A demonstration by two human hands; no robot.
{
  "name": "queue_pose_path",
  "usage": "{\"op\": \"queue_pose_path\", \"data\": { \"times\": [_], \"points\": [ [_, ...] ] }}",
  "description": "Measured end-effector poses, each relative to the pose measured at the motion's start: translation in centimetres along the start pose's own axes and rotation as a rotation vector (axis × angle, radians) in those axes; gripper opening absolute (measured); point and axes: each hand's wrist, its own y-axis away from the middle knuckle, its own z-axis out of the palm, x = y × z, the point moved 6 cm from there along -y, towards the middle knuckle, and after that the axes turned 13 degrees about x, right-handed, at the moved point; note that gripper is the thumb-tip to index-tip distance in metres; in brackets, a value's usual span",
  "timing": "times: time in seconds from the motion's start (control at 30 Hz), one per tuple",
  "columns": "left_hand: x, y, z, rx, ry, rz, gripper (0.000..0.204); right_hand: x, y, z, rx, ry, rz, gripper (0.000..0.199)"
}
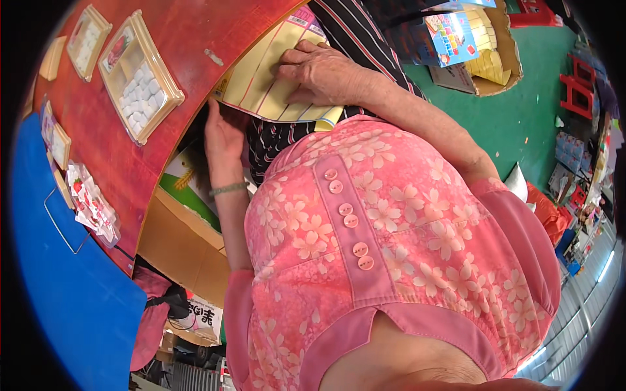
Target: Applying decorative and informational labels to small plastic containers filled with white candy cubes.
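A yellow sheet (261, 72), ruled with pink lines, lies across my lap over dark striped cloth (355, 29). One corner of it is bent over near my waist. My right hand (319, 72) is on top of this sheet, its fingers bent and closed on it. Beside the sheet's left edge, below the tabletop, my left hand (225, 143) is open with the thumb stretched up and the palm showing. Nothing is visible in it, and its other fingertips are partly hidden in shadow.
The red tabletop (189, 45) bears trays of white pieces (140, 98) and strawberry-printed packets (91, 202). A blue surface (72, 300) adjoins it. Under its edge stands an open cardboard box (176, 234). Another carton (502, 75) holds yellow sheets and a blue box; red stools (577, 85) stand beyond.
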Motion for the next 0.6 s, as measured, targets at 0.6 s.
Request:
{"op": "queue_pose_path", "data": {
  "times": [0.6],
  "points": [
    [-1.0,6.2,3.3,-0.052,0.046,0.245,0.030,1.6,4.9,-2.8,0.039,-0.091,-0.051,0.035]
  ]
}}
